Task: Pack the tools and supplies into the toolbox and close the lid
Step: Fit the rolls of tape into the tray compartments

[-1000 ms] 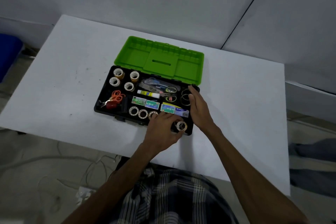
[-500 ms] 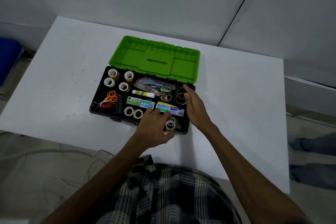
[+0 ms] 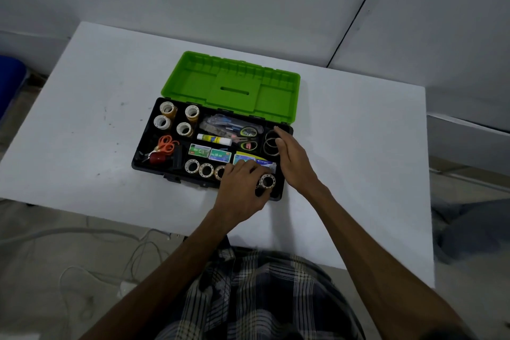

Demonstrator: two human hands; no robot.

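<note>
A black toolbox (image 3: pixel 143 146) stands open on the white table (image 3: pixel 82 124), its green lid (image 3: pixel 231 88) tilted back. Inside lie several tape rolls (image 3: pixel 176 120), orange scissors (image 3: pixel 165 145), a glue stick (image 3: pixel 214 140), staple boxes (image 3: pixel 209 153), green-handled scissors (image 3: pixel 247 132) and dark rings (image 3: pixel 270 143). My left hand (image 3: pixel 242 188) is over the front right of the box and pinches a small tape roll (image 3: pixel 267 181) there. With its fingers straight, my right hand (image 3: pixel 292 157) rests on the box's right end by the rings.
Grey walls stand behind the table. White cables (image 3: pixel 110 251) trail on the floor at the lower left. A blue object (image 3: pixel 9 83) sits at the far left edge. My checked shirt (image 3: pixel 256 292) fills the bottom centre.
My left hand has shifted the small tape roll slightly within the front right corner of the box. My right hand stays on the right end. The camera view has moved a little.
</note>
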